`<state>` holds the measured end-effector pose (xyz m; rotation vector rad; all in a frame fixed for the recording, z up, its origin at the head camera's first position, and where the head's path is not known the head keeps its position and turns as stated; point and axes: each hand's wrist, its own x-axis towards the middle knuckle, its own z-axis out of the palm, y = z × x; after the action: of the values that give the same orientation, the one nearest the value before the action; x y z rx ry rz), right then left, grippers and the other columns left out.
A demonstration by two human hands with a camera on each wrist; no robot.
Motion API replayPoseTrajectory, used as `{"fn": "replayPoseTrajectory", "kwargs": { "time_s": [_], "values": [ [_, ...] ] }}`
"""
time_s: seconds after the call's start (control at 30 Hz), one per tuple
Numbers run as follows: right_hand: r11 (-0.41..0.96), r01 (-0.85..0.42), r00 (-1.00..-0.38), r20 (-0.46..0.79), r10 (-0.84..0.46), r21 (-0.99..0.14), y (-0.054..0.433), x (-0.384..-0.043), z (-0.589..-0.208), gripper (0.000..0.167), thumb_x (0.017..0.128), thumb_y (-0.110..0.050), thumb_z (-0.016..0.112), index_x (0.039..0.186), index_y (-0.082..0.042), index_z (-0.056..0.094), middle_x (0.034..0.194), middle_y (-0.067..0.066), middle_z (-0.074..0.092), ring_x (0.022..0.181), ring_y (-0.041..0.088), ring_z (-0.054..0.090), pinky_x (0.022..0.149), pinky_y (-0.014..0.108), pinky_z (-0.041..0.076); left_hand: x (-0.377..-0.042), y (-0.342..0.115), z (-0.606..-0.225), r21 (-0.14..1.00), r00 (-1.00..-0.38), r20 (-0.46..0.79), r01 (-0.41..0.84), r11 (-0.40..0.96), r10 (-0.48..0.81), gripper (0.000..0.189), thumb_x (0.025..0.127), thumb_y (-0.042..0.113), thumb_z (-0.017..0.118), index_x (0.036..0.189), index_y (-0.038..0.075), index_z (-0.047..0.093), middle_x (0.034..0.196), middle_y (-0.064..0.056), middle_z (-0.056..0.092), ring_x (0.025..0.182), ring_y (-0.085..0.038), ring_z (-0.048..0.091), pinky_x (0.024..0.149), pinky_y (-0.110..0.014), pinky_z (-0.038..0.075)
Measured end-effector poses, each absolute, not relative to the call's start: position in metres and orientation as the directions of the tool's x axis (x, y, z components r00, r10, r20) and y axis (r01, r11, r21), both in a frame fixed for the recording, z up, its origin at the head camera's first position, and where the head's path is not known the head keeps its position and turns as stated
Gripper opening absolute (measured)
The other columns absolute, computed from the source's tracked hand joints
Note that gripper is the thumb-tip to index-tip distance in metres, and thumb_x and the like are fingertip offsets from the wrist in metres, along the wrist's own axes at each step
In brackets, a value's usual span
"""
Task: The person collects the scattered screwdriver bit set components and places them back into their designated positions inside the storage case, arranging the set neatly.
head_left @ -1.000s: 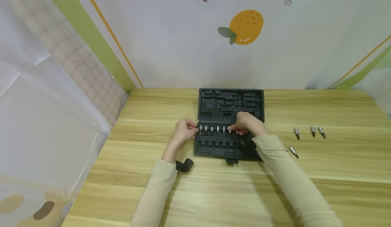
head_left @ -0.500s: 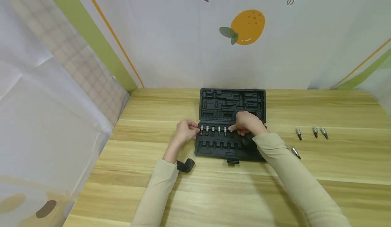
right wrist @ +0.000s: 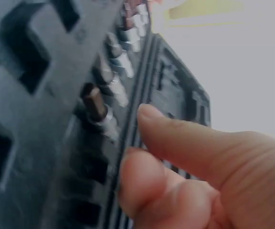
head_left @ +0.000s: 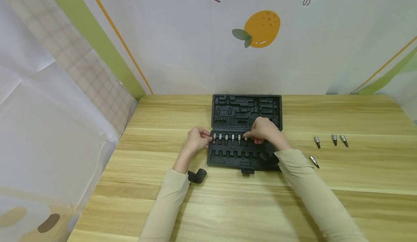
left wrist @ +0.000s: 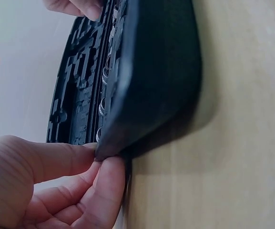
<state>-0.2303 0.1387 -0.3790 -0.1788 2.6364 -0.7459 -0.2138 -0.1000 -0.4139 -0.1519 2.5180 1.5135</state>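
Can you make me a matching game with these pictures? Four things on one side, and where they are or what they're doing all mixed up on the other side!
Things:
1. Left hand
2. Right hand
3. Loose bits
4. Printed orange fruit

Places and doings:
A. On the white backdrop
B. Near the right end of the row of bits
C. On the table, right of the case
D. Pinching the case's edge

Right pairs: 1-D, 2-B, 3-C, 4-A
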Motion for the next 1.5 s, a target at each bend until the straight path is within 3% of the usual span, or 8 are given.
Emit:
{"fn": "replayPoseTrajectory", "kwargs": {
  "time_s": [0.23, 0.6, 0.9, 1.13, 1.5],
  "values": [
    [0.809, 0.026, -0.928, -0.316, -0.199, -0.588, 0.157, -0.225, -0.372, 0.039, 0.089, -0.03, 0.066, 0.059, -0.005, 0.064, 0.049, 0.002, 0.057, 0.051, 0.021, 0.061, 0.057, 0.034, 0.054, -0.213, -0.099, -0.412, 0.857, -0.974, -0.226, -0.193, 0.477, 0.013, 0.012, 0.084, -0.005, 0.064, 0.095, -0.007, 0.065, 0.081, -0.015, 0.064, 0.059, -0.015, 0.059, 0.055, -0.025, 0.057],
    [0.756, 0.044, -0.929, -0.306, -0.21, -0.653, 0.18, -0.215, -0.367, 0.035, 0.091, -0.022, 0.061, 0.065, 0.001, 0.064, 0.051, 0.001, 0.056, 0.047, 0.015, 0.056, 0.045, 0.026, 0.043, -0.213, -0.1, -0.413, 0.858, -0.974, -0.225, -0.188, 0.478, 0.02, 0.011, 0.084, -0.005, 0.064, 0.095, -0.007, 0.065, 0.081, -0.014, 0.063, 0.059, -0.014, 0.058, 0.056, -0.025, 0.057],
    [0.77, 0.044, -0.931, -0.305, -0.199, -0.636, 0.201, -0.205, -0.367, 0.033, 0.093, -0.022, 0.059, 0.072, 0.002, 0.064, 0.054, 0.001, 0.058, 0.048, 0.015, 0.057, 0.048, 0.028, 0.047, -0.213, -0.1, -0.413, 0.852, -0.976, -0.217, -0.183, 0.49, 0.015, 0.01, 0.084, -0.005, 0.064, 0.094, -0.007, 0.065, 0.079, -0.014, 0.063, 0.058, -0.014, 0.058, 0.055, -0.025, 0.056],
    [0.76, 0.065, -0.933, -0.31, -0.184, -0.646, 0.219, -0.197, -0.368, 0.032, 0.093, -0.021, 0.058, 0.072, 0.003, 0.064, 0.052, 0.0, 0.057, 0.049, 0.015, 0.057, 0.046, 0.025, 0.042, -0.213, -0.099, -0.412, 0.85, -0.978, -0.206, -0.171, 0.498, 0.016, 0.01, 0.084, -0.005, 0.064, 0.094, -0.008, 0.065, 0.08, -0.015, 0.063, 0.059, -0.014, 0.059, 0.055, -0.026, 0.057],
    [0.746, 0.062, -0.942, -0.286, -0.177, -0.664, 0.239, -0.184, -0.371, 0.029, 0.093, -0.018, 0.058, 0.078, 0.006, 0.064, 0.055, 0.001, 0.059, 0.049, 0.013, 0.056, 0.05, 0.028, 0.048, -0.213, -0.099, -0.412, 0.852, -0.977, -0.211, -0.178, 0.492, 0.013, 0.01, 0.084, -0.005, 0.064, 0.094, -0.008, 0.065, 0.08, -0.015, 0.064, 0.059, -0.015, 0.059, 0.055, -0.026, 0.057]
  ]
}}
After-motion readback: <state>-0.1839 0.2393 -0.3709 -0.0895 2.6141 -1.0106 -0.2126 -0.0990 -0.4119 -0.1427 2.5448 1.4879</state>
